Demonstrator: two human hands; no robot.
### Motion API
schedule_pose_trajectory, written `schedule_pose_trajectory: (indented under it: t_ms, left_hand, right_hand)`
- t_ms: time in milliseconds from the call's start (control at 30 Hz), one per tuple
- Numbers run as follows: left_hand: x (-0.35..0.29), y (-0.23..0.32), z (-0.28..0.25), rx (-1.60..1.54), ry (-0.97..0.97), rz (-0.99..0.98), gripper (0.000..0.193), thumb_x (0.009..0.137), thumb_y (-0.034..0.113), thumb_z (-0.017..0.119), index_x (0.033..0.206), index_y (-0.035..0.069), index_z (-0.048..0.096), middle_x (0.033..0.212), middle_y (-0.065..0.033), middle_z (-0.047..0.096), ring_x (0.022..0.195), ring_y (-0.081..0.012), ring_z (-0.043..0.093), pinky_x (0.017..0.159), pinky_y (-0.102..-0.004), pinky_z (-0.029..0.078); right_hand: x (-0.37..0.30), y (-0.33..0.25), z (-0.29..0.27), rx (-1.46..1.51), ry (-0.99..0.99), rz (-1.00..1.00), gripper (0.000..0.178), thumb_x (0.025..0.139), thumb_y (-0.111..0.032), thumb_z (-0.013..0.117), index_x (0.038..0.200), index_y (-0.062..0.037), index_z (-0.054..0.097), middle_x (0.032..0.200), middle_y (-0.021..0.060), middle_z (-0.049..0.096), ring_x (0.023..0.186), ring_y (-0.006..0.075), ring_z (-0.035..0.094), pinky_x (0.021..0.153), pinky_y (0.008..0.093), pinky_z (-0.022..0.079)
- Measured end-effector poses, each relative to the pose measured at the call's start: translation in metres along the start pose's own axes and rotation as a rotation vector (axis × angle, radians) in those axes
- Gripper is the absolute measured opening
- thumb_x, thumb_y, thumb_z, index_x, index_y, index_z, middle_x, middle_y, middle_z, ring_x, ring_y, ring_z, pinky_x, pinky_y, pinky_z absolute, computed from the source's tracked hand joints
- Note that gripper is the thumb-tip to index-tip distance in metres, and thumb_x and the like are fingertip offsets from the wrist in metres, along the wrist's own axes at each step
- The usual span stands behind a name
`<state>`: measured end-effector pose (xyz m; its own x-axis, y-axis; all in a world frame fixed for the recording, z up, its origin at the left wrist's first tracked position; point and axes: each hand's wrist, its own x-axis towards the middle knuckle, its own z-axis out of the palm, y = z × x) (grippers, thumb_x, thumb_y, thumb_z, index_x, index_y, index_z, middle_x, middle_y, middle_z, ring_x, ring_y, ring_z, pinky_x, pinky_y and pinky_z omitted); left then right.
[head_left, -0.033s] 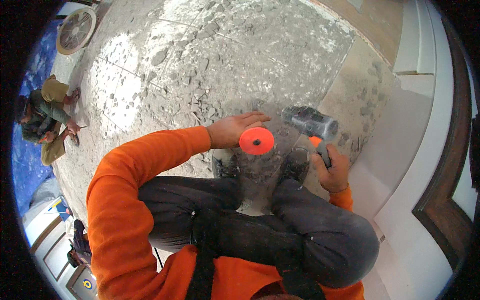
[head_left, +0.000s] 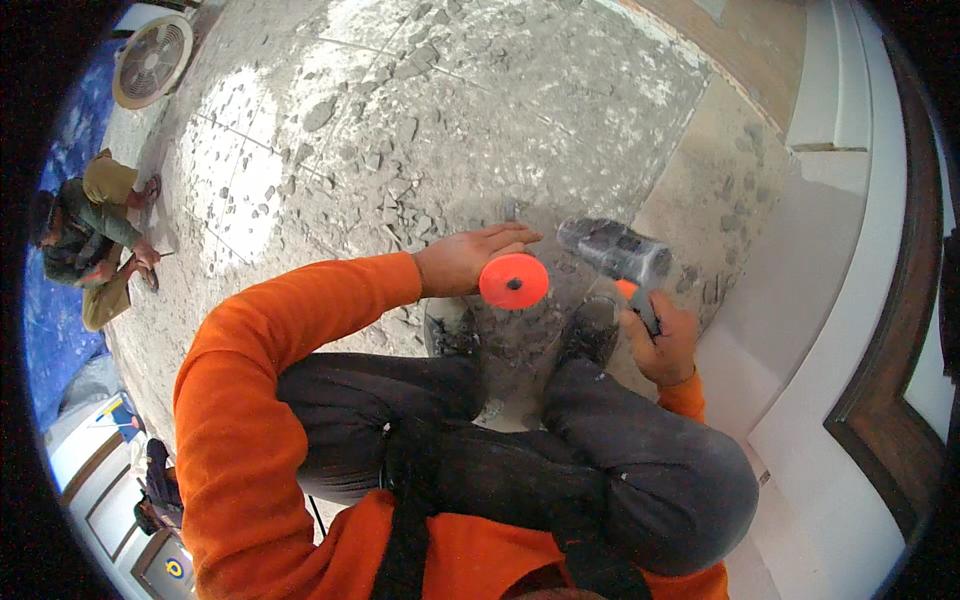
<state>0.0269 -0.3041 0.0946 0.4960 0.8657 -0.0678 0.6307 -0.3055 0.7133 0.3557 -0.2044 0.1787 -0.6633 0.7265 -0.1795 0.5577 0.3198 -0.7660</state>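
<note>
My left hand [head_left: 467, 261] is closed on a chisel [head_left: 514, 281] at the middle of the view. The chisel's round orange-red hand guard faces me and hides its shaft and part of my grip. To the right, my right hand [head_left: 667, 342] is wrapped round the grey and orange handle of a club hammer [head_left: 618, 252]. The hammer's dusty dark metal head is raised to the right of the chisel, apart from it, and slightly blurred. Beneath both tools lies the dusty, rubble-strewn floor [head_left: 560, 130].
My shoes [head_left: 590, 330] are just below the tools. Broken chips [head_left: 400, 190] are scattered ahead and left. A white wall [head_left: 790, 290] runs along the right. At far left, another person [head_left: 95, 235] squats by a blue sheet [head_left: 60, 330]; a round fan [head_left: 153, 62] stands behind.
The hammer head has shifted slightly left, with my right hand barely moving. My left hand and the chisel stay in place.
</note>
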Motion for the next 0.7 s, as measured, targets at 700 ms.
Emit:
schedule_pose_trajectory:
  t_ms: [700]
  left_hand:
    - [0.003,-0.009,-0.004,-0.234,-0.037,-0.100,0.054,0.085,0.027,0.074,0.133,0.010,0.055,0.145,-0.0158,0.049,0.137,-0.0354,0.045,0.115,-0.0431,0.038]
  right_hand:
    - [0.014,-0.002,0.020,-0.084,-0.086,-0.435,0.042,0.077,-0.042,0.082,0.086,-0.0048,0.065,0.067,0.0126,0.063,0.056,0.0308,0.064,0.052,0.0384,0.049]
